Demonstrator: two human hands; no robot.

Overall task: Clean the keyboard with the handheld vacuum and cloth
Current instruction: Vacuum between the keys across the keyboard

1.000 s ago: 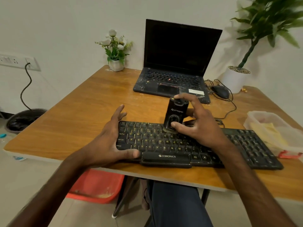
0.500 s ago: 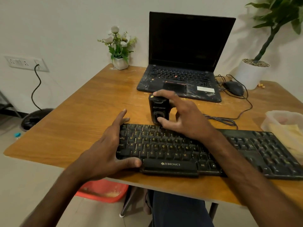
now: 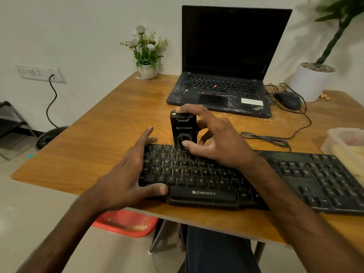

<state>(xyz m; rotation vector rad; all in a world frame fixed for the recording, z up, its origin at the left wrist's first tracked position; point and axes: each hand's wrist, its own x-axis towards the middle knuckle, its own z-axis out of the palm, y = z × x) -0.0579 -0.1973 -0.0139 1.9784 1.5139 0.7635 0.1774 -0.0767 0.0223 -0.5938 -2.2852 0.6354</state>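
I have the vacuum [image 3: 183,131] standing upright on the top row of the keyboard [image 3: 199,175]. My right hand [image 3: 219,141] pinches it, forefinger on its top and thumb low on its front. My left hand [image 3: 126,175] lies spread flat over the keyboard's left end, thumb along the near edge, gripping nothing.

Keyboard [image 3: 216,181] reads ZEBRONICS, vacuum [image 3: 184,128] STRIFF, laptop [image 3: 222,89] ThinkPad.

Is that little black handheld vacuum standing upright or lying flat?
Upright. The small black handheld vacuum stands on end on the black keyboard, nozzle down, gripped by the right hand.
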